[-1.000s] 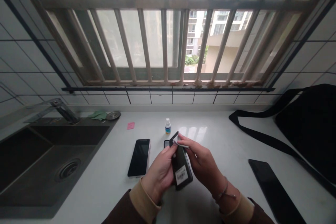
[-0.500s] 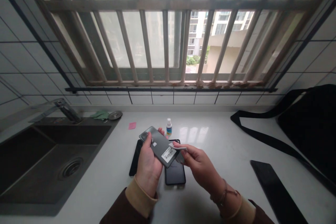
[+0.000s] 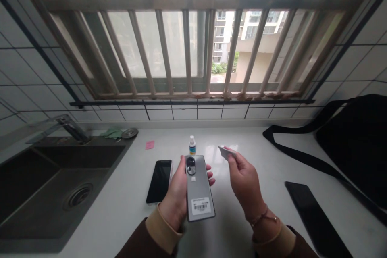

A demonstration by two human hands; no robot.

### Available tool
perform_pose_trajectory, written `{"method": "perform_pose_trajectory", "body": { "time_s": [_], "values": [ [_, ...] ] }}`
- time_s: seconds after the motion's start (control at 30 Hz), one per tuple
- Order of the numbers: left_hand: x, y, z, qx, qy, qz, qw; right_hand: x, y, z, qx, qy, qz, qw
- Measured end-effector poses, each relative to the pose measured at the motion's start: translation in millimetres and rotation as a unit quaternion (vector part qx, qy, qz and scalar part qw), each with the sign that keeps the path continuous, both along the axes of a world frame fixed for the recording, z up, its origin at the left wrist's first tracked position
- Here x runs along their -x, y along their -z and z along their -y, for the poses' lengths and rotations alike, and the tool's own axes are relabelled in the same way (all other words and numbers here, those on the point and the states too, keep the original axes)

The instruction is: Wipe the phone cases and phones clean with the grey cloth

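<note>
A grey smartphone [image 3: 198, 189], its back turned up toward me, rests in my left hand [image 3: 178, 193], with fingers wrapped round both long edges. Its back shows an oval camera block at the top and a white barcode sticker [image 3: 201, 206] at the bottom. My right hand [image 3: 243, 175] pinches a small folded light-grey cloth [image 3: 226, 153], held apart from the phone on its right. Left of the held phone, a black-screened smartphone [image 3: 159, 181] lies face up on the counter. Just beyond the held phone stands a small white-capped bottle [image 3: 192, 145] with a blue and yellow label.
A dark sink [image 3: 99, 193] with a faucet [image 3: 74, 129] lies at left, a green cloth [image 3: 111, 133] and metal strainer [image 3: 130, 133] behind it. A pink sticky note [image 3: 149, 145] lies on the white counter [image 3: 250, 229]. At right are a long black slab [image 3: 314, 217] and black bag [image 3: 356, 141].
My left hand has turned the phone from slanted to nearly upright in view, shifted right. My right hand has drawn the cloth off it, up and right. The phone lying beneath is now hidden.
</note>
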State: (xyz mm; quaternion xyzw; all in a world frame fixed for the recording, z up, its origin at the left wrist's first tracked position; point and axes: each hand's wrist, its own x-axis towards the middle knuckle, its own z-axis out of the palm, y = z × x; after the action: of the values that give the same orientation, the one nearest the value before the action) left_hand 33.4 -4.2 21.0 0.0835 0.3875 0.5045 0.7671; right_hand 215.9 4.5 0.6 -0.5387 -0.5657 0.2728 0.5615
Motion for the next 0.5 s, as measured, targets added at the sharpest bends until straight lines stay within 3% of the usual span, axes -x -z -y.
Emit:
{"method": "perform_pose_trajectory", "body": {
  "time_s": [0.1,0.17,0.33,0.5],
  "values": [
    [-10.1,9.0,4.1,-0.023,0.085,0.021,0.996,5.0,2.9,3.9,-0.109,-0.053,0.118,0.986],
    [-14.5,15.1,4.5,-0.041,0.113,0.063,0.991,10.9,8.2,4.4,-0.145,-0.104,0.169,0.969],
    [-19.6,23.1,2.0,-0.070,0.082,0.099,0.989,21.7,18.3,3.8,-0.166,-0.165,0.230,0.945],
    [-17.2,16.6,1.2,-0.059,0.045,0.112,0.991,27.6,14.4,7.4,-0.203,-0.218,0.243,0.923]
  ]
}}
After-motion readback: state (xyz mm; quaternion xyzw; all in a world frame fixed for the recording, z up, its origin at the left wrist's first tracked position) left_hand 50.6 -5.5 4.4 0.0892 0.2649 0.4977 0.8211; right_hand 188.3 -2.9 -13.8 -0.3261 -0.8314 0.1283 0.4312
